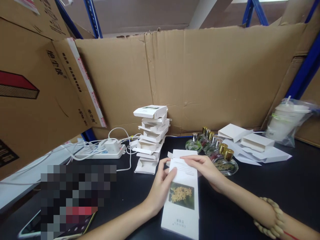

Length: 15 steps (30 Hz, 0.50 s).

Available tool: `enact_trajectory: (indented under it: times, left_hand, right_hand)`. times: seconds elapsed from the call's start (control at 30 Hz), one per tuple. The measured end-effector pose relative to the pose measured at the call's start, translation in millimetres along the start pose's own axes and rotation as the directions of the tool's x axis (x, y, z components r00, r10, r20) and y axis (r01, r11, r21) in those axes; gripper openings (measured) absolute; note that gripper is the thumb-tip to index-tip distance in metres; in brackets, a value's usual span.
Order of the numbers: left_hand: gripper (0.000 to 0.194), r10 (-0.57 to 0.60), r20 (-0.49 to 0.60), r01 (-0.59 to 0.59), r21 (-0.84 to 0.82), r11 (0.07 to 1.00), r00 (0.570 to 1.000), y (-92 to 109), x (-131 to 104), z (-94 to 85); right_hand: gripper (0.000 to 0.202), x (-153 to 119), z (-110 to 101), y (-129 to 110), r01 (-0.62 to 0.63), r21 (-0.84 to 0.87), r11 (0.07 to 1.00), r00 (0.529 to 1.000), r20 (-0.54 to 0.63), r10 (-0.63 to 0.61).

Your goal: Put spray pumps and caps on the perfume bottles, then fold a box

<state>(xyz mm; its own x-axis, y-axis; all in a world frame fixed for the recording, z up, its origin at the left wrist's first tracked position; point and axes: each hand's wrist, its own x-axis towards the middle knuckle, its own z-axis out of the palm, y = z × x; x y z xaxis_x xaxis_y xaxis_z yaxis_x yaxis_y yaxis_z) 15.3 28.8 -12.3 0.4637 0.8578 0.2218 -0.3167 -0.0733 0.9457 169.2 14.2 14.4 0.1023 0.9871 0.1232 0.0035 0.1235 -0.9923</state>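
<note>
A flattish white carton (185, 213) with a picture of yellow flowers lies lengthwise near the front of the black table. My left hand (161, 186) grips its left edge, thumb on top and fingers curled behind. My right hand (206, 168) pinches the upper right part, its fingertips resting on the printed panel. Just beyond my right hand, several glass bottles (225, 166) with gold and silver caps stand in rows. Behind the carton to the left rises an uneven stack of white boxes (151, 136), some with open ends.
A power strip (100, 151) with white cables sits at the left. White boxes (233, 132) and papers lie at the right, near a bagged cup (283, 123). Cardboard walls (225, 76) enclose the back and left. A pixelated area covers the front left.
</note>
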Motion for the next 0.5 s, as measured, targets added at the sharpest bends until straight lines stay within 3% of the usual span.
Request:
enact_trajectory:
  times: [0.13, 0.27, 0.5]
  left_hand:
    - [0.052, 0.09, 0.037, -0.092, 0.056, 0.994, 0.995, -2, -2, -0.3]
    - [0.051, 0.153, 0.084, -0.161, 0.098, 0.982, 0.985, -4, -2, -3.5]
    - [0.055, 0.162, 0.12, -0.181, 0.177, 0.967, 0.98, -6, -3, -5.9]
  right_hand:
    - [0.044, 1, -2, 1, 0.006, 0.004, 1.0, 1.0, 0.004, -0.006]
    - [0.043, 2, -4, -2, 0.114, -0.087, 0.99, 0.993, 0.036, -0.111]
    - [0.032, 0, -6, -9, 0.239, -0.12, 0.964, 0.967, 0.124, -0.224]
